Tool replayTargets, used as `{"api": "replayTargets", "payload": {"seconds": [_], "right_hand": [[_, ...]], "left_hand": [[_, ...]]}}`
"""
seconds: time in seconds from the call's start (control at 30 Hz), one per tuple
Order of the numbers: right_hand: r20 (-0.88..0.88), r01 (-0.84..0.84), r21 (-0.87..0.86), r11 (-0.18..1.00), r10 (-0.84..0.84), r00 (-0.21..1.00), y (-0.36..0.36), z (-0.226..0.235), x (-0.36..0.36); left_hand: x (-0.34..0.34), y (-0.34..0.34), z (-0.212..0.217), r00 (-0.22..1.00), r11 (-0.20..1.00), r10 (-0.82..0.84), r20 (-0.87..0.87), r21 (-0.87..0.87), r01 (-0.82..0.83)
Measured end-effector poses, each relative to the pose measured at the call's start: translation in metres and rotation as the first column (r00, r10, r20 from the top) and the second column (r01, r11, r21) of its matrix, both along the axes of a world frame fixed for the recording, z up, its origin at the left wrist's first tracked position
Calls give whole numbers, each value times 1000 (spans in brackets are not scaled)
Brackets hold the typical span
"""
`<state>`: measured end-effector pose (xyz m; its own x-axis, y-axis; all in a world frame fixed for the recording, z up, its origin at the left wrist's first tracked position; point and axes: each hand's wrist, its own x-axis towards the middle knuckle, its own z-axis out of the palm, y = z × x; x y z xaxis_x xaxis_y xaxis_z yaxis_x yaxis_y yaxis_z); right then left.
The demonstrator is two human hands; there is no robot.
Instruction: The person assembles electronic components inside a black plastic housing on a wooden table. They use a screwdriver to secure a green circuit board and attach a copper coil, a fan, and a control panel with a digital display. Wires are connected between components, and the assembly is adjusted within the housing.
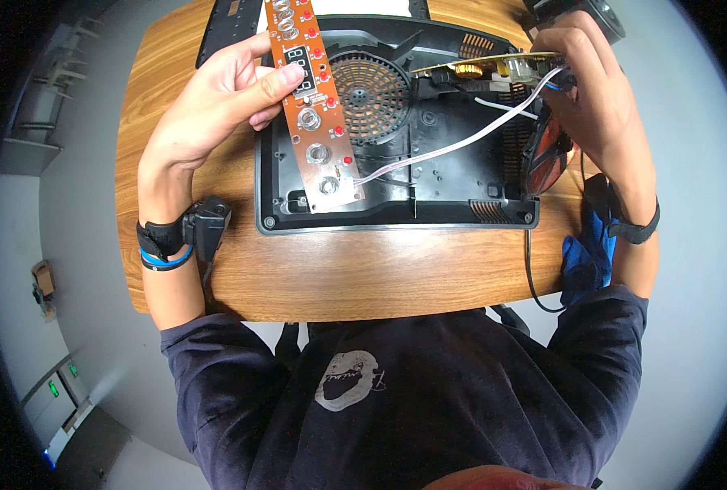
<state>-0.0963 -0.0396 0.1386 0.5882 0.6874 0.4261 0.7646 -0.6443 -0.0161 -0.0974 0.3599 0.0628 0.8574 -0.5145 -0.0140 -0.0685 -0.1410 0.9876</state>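
Head view: orange board point(316, 110) over black casing point(461, 175) with round grille point(375, 94).

You wear a dark short-sleeved T-shirt point(453, 400) with a pale grey, toothy open-mouthed print point(347, 381). Your left wrist point(167, 189) carries a black strap point(163, 239), a boxy black device point(211, 222) and a blue band point(167, 263); a second black strap point(636, 233) circles your right wrist point(629, 192).

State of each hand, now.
Left hand: closed, holding the brown strip circuit board.
Right hand: closed, holding the yellow-edged circuit board near its right end.
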Motion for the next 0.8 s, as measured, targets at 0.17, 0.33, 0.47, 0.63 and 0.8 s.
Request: {"api": "replayTargets", "payload": {"seconds": [0.17, 0.33, 0.47, 0.63, 0.8], "right_hand": [[111, -23, -66, 998, 30, 993, 1, 2, 1], [89, -26, -119, 993, 37, 995, 15, 6, -4], [150, -70, -194, 978, 100, 984, 27, 10, -11], [152, -84, -211, 974, 118, 981, 36, 11, -19], [57, -1, -221, 975, 14, 998, 26, 22, -9]], "left_hand": [[-1, -2, 2, 1000, 1000, -1, -7, -3, 1], [0, -1, 2, 1000, 1000, 7, -10, 10, -7], [1, -1, 2, 1000, 999, 3, -3, 33, -3], [0, 0, 2, 1000, 1000, 2, -15, 30, -2], [2, -2, 1, 1000, 1000, -14, -18, 11, 14]]}}
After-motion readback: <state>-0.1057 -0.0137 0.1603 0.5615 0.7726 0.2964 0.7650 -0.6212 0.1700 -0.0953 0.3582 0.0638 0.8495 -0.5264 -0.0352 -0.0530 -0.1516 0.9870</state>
